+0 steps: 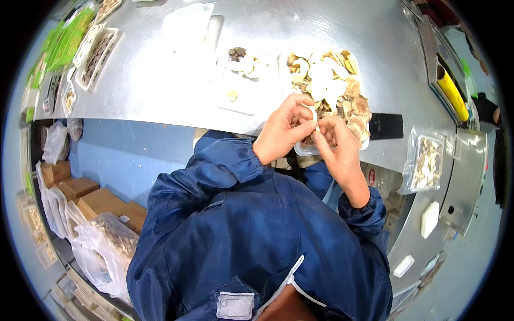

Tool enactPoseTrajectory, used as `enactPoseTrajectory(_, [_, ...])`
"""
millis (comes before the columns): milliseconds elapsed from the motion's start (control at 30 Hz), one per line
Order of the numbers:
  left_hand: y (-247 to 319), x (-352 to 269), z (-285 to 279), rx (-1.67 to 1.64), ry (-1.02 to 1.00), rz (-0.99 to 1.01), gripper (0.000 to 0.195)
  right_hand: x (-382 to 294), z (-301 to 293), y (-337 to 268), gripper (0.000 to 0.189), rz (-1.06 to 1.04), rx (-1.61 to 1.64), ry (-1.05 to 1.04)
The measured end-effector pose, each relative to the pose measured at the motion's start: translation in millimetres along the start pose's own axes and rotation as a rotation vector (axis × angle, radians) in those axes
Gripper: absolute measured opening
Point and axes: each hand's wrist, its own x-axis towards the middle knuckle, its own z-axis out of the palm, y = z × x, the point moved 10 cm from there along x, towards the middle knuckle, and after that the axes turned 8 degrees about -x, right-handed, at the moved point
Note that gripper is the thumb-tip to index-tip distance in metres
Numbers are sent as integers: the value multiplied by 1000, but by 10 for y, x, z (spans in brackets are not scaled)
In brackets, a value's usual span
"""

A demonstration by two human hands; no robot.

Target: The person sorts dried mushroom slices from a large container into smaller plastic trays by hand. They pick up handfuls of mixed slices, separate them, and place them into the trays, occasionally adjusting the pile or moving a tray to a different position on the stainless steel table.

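Over the near edge of a clear plastic tub (pixel 304 151), both of my hands meet at their fingertips. A thin pale slice (pixel 314 114) is pinched between the fingers of my left hand (pixel 286 126). My right hand (pixel 338 146) has its thumb and fingertips at the lower end of that slice. Dried slices that look like mushroom (pixel 355 102) fill the tub, pale ones on top and browner ones nearer me. Left of the tub lies a shallow white tray (pixel 245 105). It holds a few dark slices (pixel 237 54), paler round slices (pixel 253 67) and one small yellowish piece (pixel 232 95).
The steel table (pixel 140 88) carries translucent containers (pixel 186 26), a tray of dark pieces (pixel 97 60) and green packs (pixel 70 40). A black slab (pixel 386 126) and a bagged tray of slices (pixel 428 162) lie to the right. Cardboard boxes (pixel 102 202) and plastic bags (pixel 96 250) stand lower left.
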Motion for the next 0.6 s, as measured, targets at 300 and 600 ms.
enactPoseTrajectory(300, [1070,-111,-1317,794,369,355,28,597,-846,289,19,-38,-238,273])
enactPoseTrajectory(600, [1000,-479,-1973,789,535,208,23,1772,-632,732,20,-51,-530,2])
